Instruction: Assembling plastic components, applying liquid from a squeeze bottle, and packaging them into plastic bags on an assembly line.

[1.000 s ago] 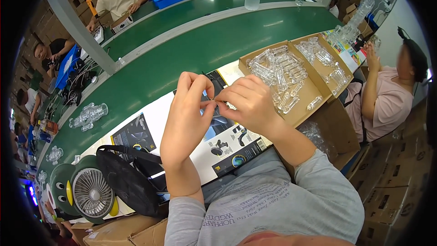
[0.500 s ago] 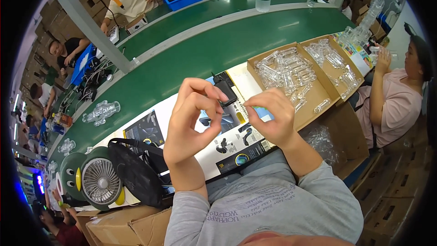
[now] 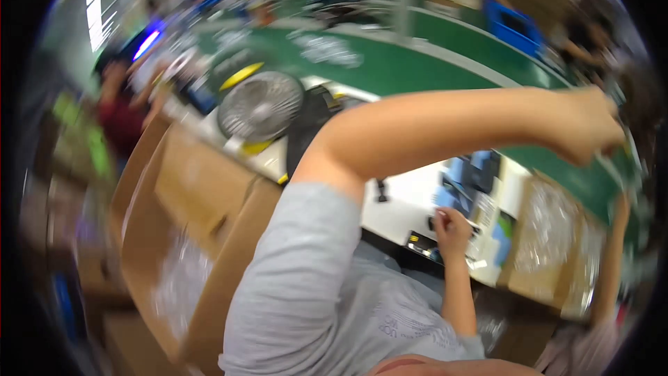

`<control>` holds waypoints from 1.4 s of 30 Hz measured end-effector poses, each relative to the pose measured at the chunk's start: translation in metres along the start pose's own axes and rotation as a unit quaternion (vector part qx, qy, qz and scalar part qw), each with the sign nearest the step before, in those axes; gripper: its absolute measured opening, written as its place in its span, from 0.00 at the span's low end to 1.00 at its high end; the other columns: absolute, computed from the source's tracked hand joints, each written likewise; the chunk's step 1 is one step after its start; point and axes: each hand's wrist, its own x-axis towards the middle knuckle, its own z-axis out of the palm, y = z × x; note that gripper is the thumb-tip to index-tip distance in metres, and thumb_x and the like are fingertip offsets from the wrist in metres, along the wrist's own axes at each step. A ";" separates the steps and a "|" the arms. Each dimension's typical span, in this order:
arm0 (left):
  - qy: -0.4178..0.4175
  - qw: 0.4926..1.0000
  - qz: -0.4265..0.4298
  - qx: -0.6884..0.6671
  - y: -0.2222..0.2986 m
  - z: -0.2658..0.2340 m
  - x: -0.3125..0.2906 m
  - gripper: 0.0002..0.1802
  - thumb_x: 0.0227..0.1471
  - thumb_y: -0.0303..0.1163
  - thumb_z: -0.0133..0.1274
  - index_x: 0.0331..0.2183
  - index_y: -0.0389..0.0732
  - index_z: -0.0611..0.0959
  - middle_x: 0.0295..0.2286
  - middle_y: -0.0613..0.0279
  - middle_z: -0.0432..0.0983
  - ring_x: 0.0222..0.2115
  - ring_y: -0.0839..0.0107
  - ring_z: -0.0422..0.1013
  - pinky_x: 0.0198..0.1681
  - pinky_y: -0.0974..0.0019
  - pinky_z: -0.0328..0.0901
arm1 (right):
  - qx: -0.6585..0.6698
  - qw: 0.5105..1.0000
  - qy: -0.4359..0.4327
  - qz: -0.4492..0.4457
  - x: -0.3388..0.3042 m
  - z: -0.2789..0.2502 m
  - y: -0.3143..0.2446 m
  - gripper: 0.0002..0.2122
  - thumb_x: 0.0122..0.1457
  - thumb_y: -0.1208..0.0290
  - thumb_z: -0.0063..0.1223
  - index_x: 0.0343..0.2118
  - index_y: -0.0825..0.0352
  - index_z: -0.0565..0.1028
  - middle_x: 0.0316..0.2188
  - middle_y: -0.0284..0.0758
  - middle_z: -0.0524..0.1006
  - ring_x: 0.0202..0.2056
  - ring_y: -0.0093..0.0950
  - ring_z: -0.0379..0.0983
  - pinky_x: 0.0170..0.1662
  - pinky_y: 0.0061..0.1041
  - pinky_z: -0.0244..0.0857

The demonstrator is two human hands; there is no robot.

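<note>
My left arm stretches across the picture to the right, and my left hand (image 3: 588, 125) is raised at its end over the far side of the green table. That hand is curled, but motion blur smears its fingers. My right hand (image 3: 454, 231) is lower, by the front edge of the white printed cardboard (image 3: 396, 212). Its fingers are closed in a pinch; whatever may be between them cannot be made out. Just beyond it lies a blue and dark printed area (image 3: 467, 177) on the cardboard, with small black shapes near the fingers.
A round desk fan (image 3: 261, 106) stands at left beside a black bag (image 3: 306, 122). An open carton (image 3: 233, 195) with clear plastic is at lower left. Clear parts fill a cardboard tray (image 3: 522, 275) at right. A co-worker's arm (image 3: 612, 257) rises beyond it.
The view has swung left and blurred. My left hand has gone from beside my right hand, in front of me, far out to the right. My right hand stays near the cardboard.
</note>
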 end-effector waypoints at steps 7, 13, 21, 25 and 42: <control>-0.228 0.940 -0.115 0.228 0.078 -0.126 -0.145 0.08 0.40 0.28 0.52 0.28 0.37 0.76 0.26 0.56 0.70 0.34 0.60 0.68 0.36 0.59 0.65 | 0.127 0.989 -0.048 0.058 -0.003 -0.013 0.008 0.04 0.54 0.77 0.49 0.31 0.69 0.74 0.19 0.30 0.72 0.21 0.17 0.68 0.26 0.16 0.58; -0.063 0.731 -0.641 0.224 0.219 -0.269 -0.272 0.08 0.47 0.29 0.50 0.32 0.36 0.74 0.30 0.56 0.74 0.32 0.68 0.70 0.35 0.66 0.65 | 0.146 0.984 -0.044 0.092 -0.008 -0.017 0.014 0.05 0.55 0.75 0.48 0.32 0.69 0.73 0.19 0.30 0.71 0.22 0.16 0.66 0.26 0.15 0.58; -0.353 0.320 -0.879 -0.023 0.396 -0.236 -0.440 0.57 0.25 0.51 0.68 0.55 0.44 0.59 0.53 0.47 0.57 0.54 0.55 0.56 0.55 0.60 0.54 | 0.171 0.976 -0.064 0.118 -0.005 -0.015 0.021 0.05 0.56 0.74 0.48 0.34 0.69 0.73 0.20 0.29 0.71 0.21 0.15 0.65 0.25 0.12 0.56; -0.321 0.324 -0.887 -0.064 0.419 -0.209 -0.482 0.62 0.20 0.54 0.69 0.56 0.45 0.58 0.52 0.45 0.58 0.53 0.53 0.57 0.54 0.59 0.55 | 0.166 0.977 -0.072 0.113 -0.005 -0.016 0.024 0.06 0.57 0.73 0.48 0.34 0.69 0.72 0.20 0.28 0.70 0.22 0.15 0.65 0.26 0.12 0.56; -0.092 0.370 -0.821 0.426 0.461 -0.216 -0.490 0.34 0.26 0.33 0.66 0.41 0.37 0.75 0.33 0.49 0.74 0.37 0.55 0.70 0.41 0.61 0.65 | 0.205 0.975 -0.050 0.067 -0.008 -0.018 0.019 0.05 0.55 0.76 0.48 0.33 0.70 0.73 0.20 0.31 0.72 0.23 0.18 0.68 0.28 0.15 0.59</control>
